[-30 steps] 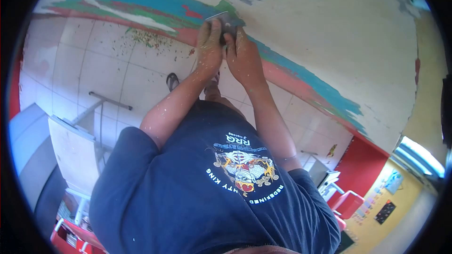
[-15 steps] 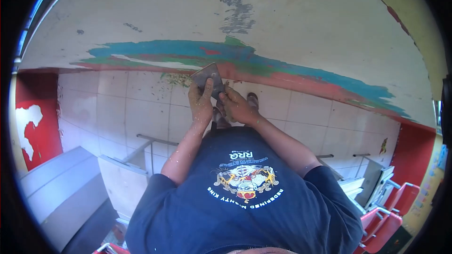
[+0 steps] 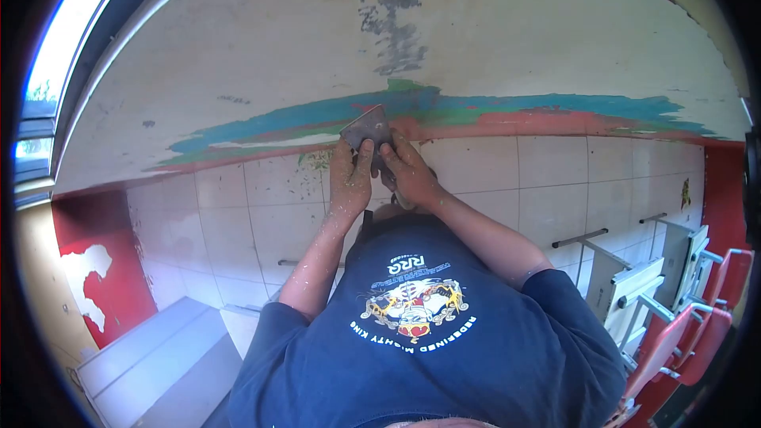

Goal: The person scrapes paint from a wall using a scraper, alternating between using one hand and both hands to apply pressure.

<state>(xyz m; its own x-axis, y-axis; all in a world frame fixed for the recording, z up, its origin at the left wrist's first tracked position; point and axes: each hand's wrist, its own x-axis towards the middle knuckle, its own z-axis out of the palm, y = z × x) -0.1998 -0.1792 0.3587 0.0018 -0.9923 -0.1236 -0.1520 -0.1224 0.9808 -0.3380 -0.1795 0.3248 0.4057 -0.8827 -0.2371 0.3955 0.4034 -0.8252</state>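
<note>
I see a paint-streaked wall (image 3: 539,40) and a dark shirt (image 3: 428,388) reading "RRQ" and "REDEFINED MIGHTY KING". The left hand (image 3: 351,176) and right hand (image 3: 410,173) clamp a scraper (image 3: 369,124) before the streaks (image 3: 539,106); I can't tell whether it touches.

The hands (image 3: 349,178) have drawn the scraper (image 3: 367,126) closer to the shirt (image 3: 317,364), and the left-side window (image 3: 73,47) has come into view.

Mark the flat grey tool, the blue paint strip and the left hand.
Flat grey tool (image 3: 369,126): head view, middle of its flat face.
Blue paint strip (image 3: 468,104): head view, painted stretch near its middle.
Left hand (image 3: 350,177): head view, middle of the hand.
</note>
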